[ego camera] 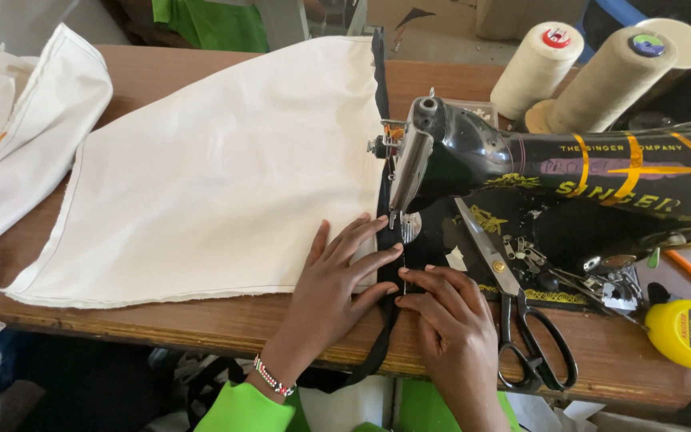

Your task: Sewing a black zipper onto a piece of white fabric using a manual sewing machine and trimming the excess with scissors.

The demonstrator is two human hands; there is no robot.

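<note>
The left hand (pixel 337 276) lies flat, fingers spread, on the large cream cotton cloth panel (pixel 217 176) at the needle's nine o'clock, while the right hand (pixel 445 312), fingers together, presses the narrow black fabric strip (pixel 393 280) under the glossy black sewing machine (pixel 521 176), black-handled steel scissors (pixel 521 312) at its three o'clock.

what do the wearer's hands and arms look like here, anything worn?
Both hands are bare, no gloves or rings visible. The left hand has a beaded bracelet at the wrist, in red, white and dark beads, and a bright green sleeve ending just below it. The right hand shows a bare wrist and forearm down to the frame edge; no sleeve or jewellery visible there.
</note>
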